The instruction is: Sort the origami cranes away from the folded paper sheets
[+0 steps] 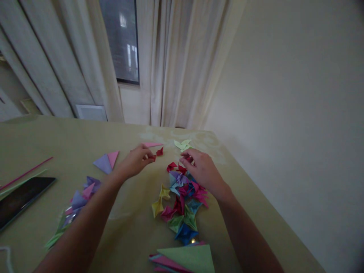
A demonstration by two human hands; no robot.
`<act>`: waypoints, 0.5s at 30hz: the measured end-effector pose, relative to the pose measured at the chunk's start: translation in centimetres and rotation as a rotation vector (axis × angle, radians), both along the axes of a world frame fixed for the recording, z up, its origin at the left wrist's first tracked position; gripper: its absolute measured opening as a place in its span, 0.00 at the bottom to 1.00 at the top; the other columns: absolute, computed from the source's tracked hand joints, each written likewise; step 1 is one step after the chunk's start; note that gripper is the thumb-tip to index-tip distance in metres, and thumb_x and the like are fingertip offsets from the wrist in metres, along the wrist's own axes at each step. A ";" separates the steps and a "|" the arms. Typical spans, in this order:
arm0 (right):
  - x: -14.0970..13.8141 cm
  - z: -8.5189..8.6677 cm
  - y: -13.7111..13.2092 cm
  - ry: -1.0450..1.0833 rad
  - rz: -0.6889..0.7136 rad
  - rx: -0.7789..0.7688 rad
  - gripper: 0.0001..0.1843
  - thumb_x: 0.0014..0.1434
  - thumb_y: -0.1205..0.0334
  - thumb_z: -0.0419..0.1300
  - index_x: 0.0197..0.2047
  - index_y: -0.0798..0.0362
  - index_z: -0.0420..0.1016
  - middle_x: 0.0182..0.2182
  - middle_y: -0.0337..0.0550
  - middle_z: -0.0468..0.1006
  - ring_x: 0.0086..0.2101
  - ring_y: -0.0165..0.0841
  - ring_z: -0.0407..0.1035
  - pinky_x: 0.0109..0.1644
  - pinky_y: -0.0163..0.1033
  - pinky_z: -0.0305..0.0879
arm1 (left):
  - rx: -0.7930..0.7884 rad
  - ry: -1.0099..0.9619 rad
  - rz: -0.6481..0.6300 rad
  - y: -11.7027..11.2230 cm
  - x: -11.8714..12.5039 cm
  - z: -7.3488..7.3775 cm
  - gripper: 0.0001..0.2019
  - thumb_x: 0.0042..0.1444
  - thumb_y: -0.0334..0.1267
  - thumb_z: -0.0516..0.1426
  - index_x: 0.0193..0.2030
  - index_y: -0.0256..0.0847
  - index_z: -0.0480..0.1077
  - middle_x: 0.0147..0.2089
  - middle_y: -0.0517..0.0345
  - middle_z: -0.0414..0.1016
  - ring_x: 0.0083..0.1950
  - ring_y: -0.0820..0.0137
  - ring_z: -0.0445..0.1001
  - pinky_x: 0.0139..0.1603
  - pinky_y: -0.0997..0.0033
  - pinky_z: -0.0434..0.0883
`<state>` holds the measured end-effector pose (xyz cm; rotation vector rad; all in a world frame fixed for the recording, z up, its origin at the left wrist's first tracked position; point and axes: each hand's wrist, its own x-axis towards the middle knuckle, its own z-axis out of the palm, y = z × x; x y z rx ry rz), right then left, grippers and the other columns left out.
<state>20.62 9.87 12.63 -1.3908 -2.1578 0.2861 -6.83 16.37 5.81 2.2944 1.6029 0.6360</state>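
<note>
My left hand (139, 160) is closed in a pinch on a small red folded paper piece (154, 158), with another red folded piece (160, 151) just beyond its fingertips. Across from it, my right hand (200, 167) is curled above the far end of a pile of colourful folded paper shapes (179, 180). Red paper shows between its thumb and fingers. Behind the right hand lies a pale green folded paper star (182, 145). Yellow folded pieces (157, 206) sit at the pile's left side.
A stack of folded paper sheets (187, 258) lies at the near edge. Left are purple and pink paper shapes (82, 197), a purple-pink folded sheet (106, 162), a phone (25, 201) and a thin pink stick (28, 172). A wall (298, 113) borders the table's right.
</note>
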 end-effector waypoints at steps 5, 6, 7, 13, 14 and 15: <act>-0.8 -0.3 0.0 0.040 0.148 -0.001 0.13 0.68 0.67 0.66 0.55 0.51 0.79 0.48 0.45 0.82 0.42 0.33 0.78 0.49 0.39 0.70 | 0.033 -0.497 -0.397 -2.2 5.3 2.1 0.13 0.68 0.46 0.57 0.43 0.43 0.81 0.43 0.53 0.79 0.46 0.64 0.79 0.46 0.67 0.77; -0.8 -0.4 0.1 0.019 0.137 0.006 0.10 0.67 0.68 0.66 0.51 0.51 0.80 0.46 0.45 0.82 0.42 0.34 0.77 0.49 0.39 0.69 | 0.012 -0.546 -0.409 -2.3 5.9 2.0 0.12 0.68 0.45 0.58 0.43 0.43 0.80 0.42 0.53 0.79 0.44 0.65 0.79 0.46 0.67 0.77; -0.7 -0.5 0.2 -0.003 0.118 0.009 0.08 0.67 0.69 0.66 0.49 0.51 0.80 0.43 0.44 0.83 0.42 0.34 0.77 0.49 0.39 0.69 | 0.000 -0.591 -0.399 -2.2 6.2 1.7 0.11 0.68 0.45 0.59 0.45 0.42 0.79 0.42 0.53 0.80 0.44 0.64 0.80 0.46 0.66 0.78; 0.4 -0.9 1.1 -0.173 -0.089 0.020 0.05 0.68 0.61 0.68 0.45 0.51 0.79 0.41 0.44 0.83 0.39 0.36 0.76 0.42 0.38 0.65 | 0.324 -0.297 0.019 -0.5 5.4 -4.0 0.15 0.70 0.39 0.53 0.58 0.42 0.75 0.63 0.43 0.74 0.65 0.54 0.72 0.68 0.47 0.70; 0.6 -0.9 1.1 -0.198 -0.119 0.023 0.06 0.68 0.59 0.67 0.45 0.50 0.79 0.41 0.45 0.83 0.40 0.37 0.77 0.42 0.38 0.64 | 0.340 -0.167 0.071 -0.3 5.1 -5.1 0.17 0.70 0.36 0.52 0.61 0.42 0.73 0.68 0.42 0.70 0.69 0.51 0.68 0.71 0.44 0.66; 0.7 -0.9 1.1 -0.212 -0.139 0.022 0.06 0.68 0.59 0.67 0.46 0.50 0.79 0.41 0.45 0.84 0.40 0.37 0.77 0.41 0.38 0.64 | 0.337 -0.056 0.103 -0.1 4.9 -6.2 0.20 0.69 0.35 0.51 0.65 0.44 0.72 0.72 0.42 0.67 0.71 0.49 0.65 0.72 0.41 0.63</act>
